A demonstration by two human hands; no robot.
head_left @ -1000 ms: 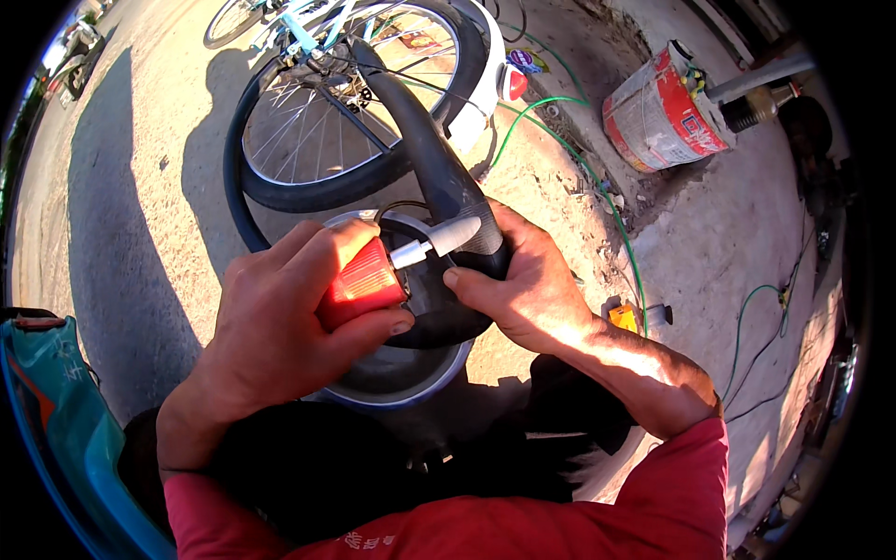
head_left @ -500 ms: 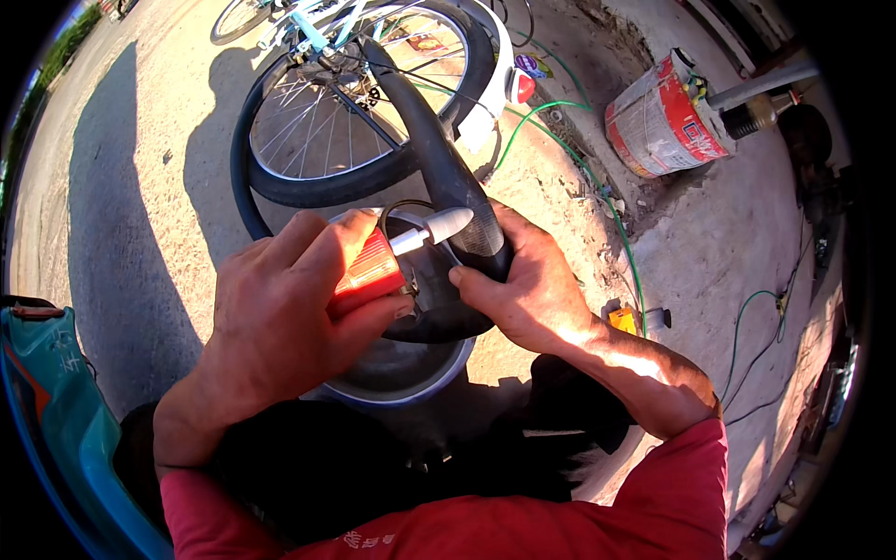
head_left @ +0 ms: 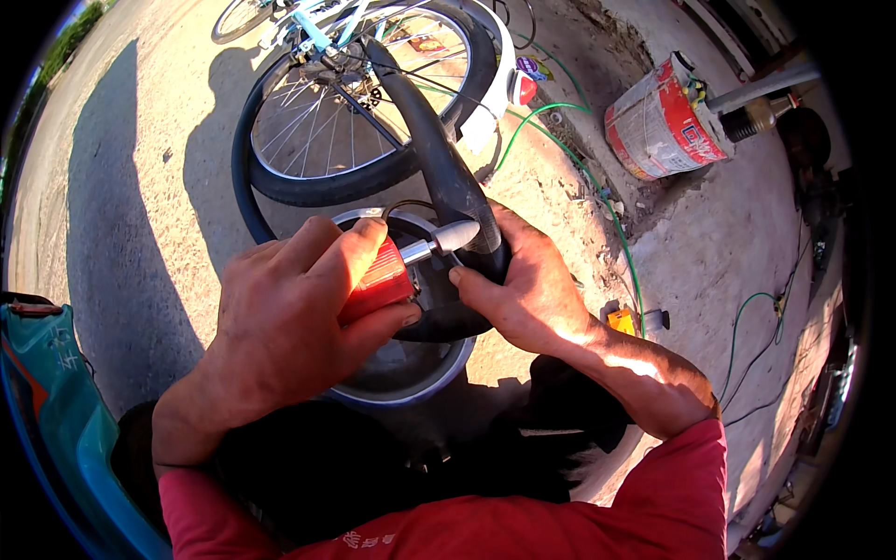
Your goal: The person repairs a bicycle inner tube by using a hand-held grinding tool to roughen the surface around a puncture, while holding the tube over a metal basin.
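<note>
The person's left hand point(head_left: 283, 303) clasps a ribbed red tool point(head_left: 381, 280), its rounded grey tip point(head_left: 456, 235) at a black rubber inner tube point(head_left: 437, 168). The right hand point(head_left: 525, 280) grips that tube above a round grey basin point(head_left: 408, 369)

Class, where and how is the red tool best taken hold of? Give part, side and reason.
Probably by its red body, from the left, as the left hand has it: that part is thick, while the thin shaft and grey tip point right, toward the tube.

Red tool point(head_left: 381, 284), seemingly against black inner tube point(head_left: 446, 177)
</note>
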